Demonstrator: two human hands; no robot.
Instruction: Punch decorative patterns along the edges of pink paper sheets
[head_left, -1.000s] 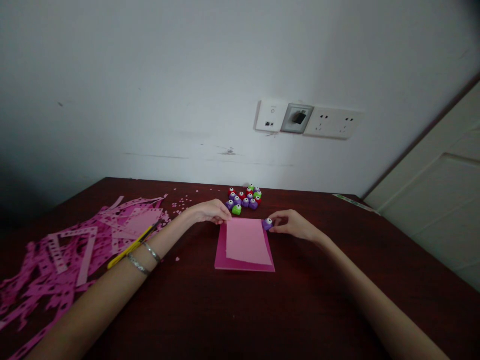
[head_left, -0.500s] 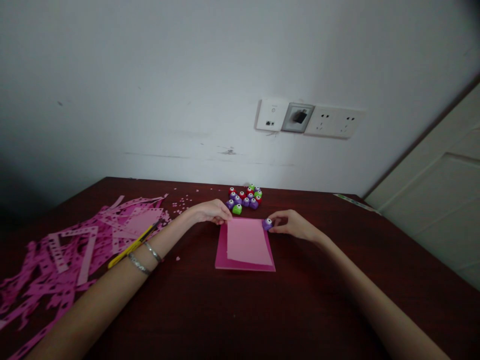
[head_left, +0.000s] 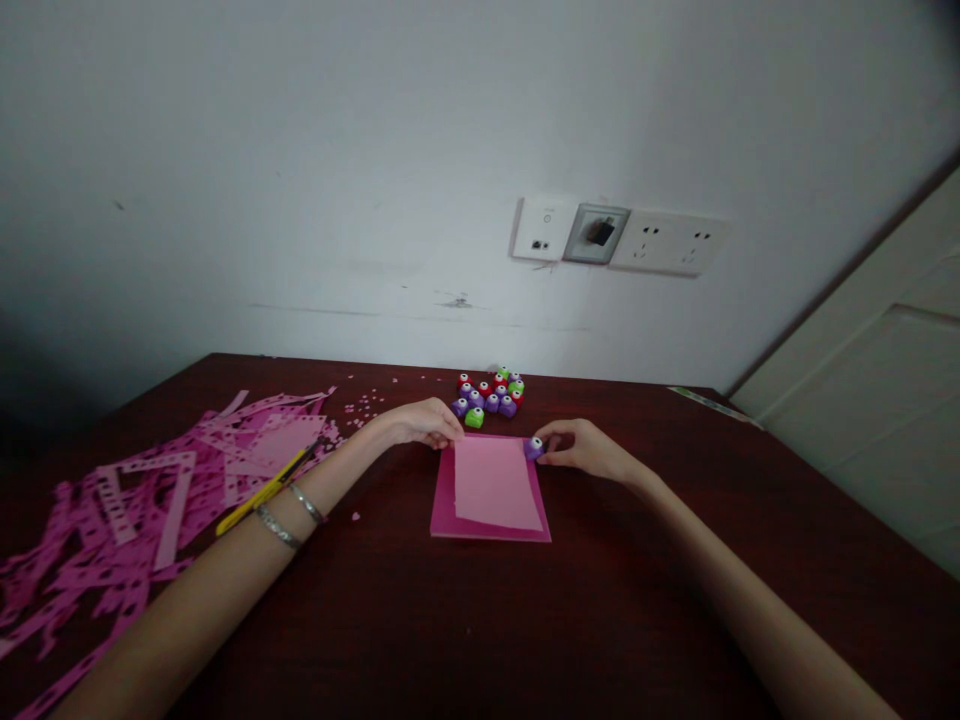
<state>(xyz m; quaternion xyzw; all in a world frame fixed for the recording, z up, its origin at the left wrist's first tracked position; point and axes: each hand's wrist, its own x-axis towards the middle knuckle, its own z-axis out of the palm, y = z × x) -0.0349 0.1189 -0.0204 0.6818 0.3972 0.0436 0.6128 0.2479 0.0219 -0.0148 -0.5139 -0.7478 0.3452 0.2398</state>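
Observation:
A light pink sheet of paper [head_left: 496,485] lies on a darker pink sheet [head_left: 444,505], both in front of me on the table. My left hand [head_left: 429,424] pinches the upper left corner of the paper, its fingers closed. At the upper right corner sits a small purple craft punch [head_left: 533,449], gripped from the right between the thumb and fingers of my right hand [head_left: 577,446]. Whether the paper's edge is inside the punch's slot cannot be made out. Just beyond the sheets stands a cluster of purple, red and green craft punches [head_left: 492,403].
Punched pink paper strips [head_left: 142,510] are heaped on the left of the dark red table [head_left: 480,620]. A yellow utility knife [head_left: 262,492] rests beside my left forearm. Tiny paper cut-outs [head_left: 364,406] are scattered near it. Behind is a white wall with sockets [head_left: 667,243].

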